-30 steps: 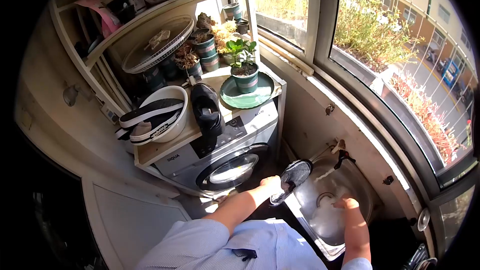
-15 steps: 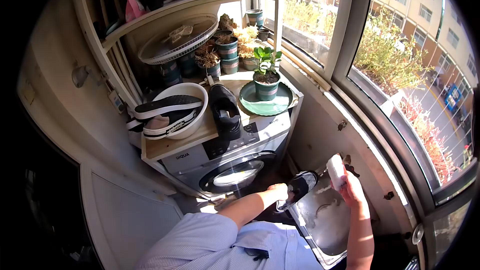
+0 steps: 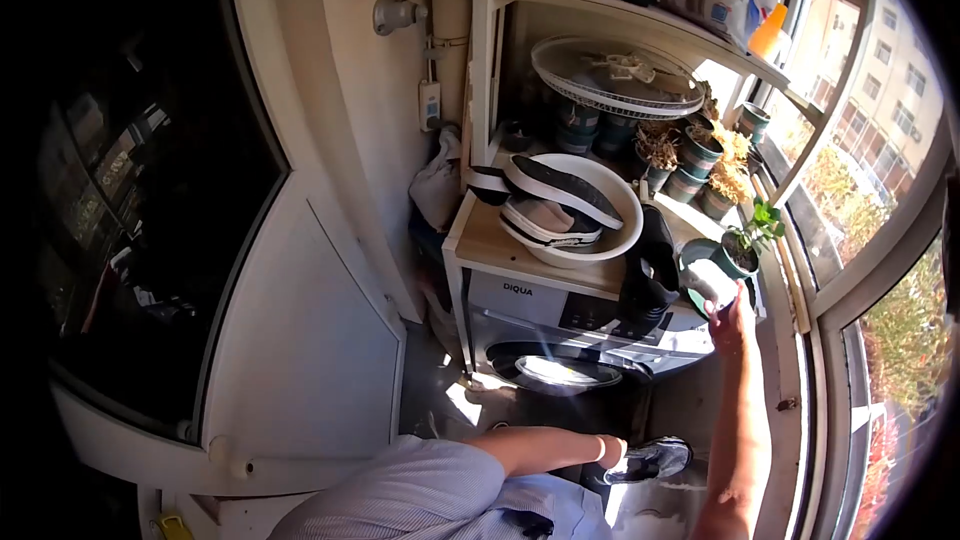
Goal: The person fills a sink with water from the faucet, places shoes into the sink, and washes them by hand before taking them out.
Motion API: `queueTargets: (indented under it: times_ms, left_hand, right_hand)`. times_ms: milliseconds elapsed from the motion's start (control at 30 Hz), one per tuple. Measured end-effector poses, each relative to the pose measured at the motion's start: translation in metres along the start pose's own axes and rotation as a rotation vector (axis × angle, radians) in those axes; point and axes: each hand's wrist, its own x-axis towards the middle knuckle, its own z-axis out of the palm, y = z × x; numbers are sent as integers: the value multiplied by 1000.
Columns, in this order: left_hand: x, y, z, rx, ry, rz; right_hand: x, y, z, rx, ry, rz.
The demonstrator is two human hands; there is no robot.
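Note:
A dark shoe with a pale sole edge is gripped by its near end in my left hand, low in front of my body. Just beneath it is the metal sink, with whitish, wet-looking patches. My right hand reaches forward, fingers closed around a white oblong block; whether it is a sponge or a foamy brush I cannot make out. That hand is in front of the green plate and the potted plant, overlapping them in view; contact cannot be judged.
On the washing machine top, a white basin holds black-and-white shoes, and a black shoe stands beside it. Stacked pots are behind. The window frame runs along the right; a white door is left.
My view has swung left. My right hand has moved with the white block from above the sink to near the plate and plant. The left hand still holds the shoe over the sink.

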Motion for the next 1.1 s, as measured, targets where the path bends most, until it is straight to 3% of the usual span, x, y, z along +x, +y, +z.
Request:
queueTargets:
  times_ms: [67,100,133,167,200,233,300,367,400,467,500,600,667,867,900,967,1100]
  left_hand:
    - [7,0,-3,200,-140,98]
    - [22,-2,8,348,-167,214]
    - [16,-2,4,501,-199,335]
    - [10,-1,3,263,-159,132]
    - [5,3,1,250,-140,96]
    - [3,6,-3,324,-162,164]
    - [0,5,-11,411,-202,245]
    - [9,2,-3,115,-88,81]
    - [23,-1,8,246,-74,134]
    - [-3,-1,-5,72,-78,54]
    - [0,-2,-7,80,-115,52]
    - [-8,10,-17,64,-144,-65]
    - [6,2,-6,86,-156,-14]
    - [29,11,1,220,-137,-59]
    - [28,15,0,244,-128,-64]
    - [32,17,0,314,-125,-58]
    - [41,23,-1,434,-120,-56]
  right_hand:
    - [72,26,-19,167,-204,-150]
    - [53,18,-4,263,-205,-5]
    - [48,17,5,362,-208,-3]
    - [40,13,9,247,-149,17]
    - [24,8,17,132,-88,34]
    - [38,12,11,64,102,50]
    - [36,11,-1,-211,150,-56]
    - [24,10,-16,-509,220,-173]
    - [4,8,-19,-651,226,-266]
    - [-36,7,-34,-671,203,-333]
    - [-41,16,-57,-690,203,-465]
    - [-101,34,-109,-590,311,-494]
    - [-123,79,-168,-473,432,-517]
    - [-241,261,-318,-377,838,-126]
    - [-262,293,-324,-277,903,-20]
    - [-300,368,-338,-490,1005,132]
    - [-345,468,-323,-710,964,456]
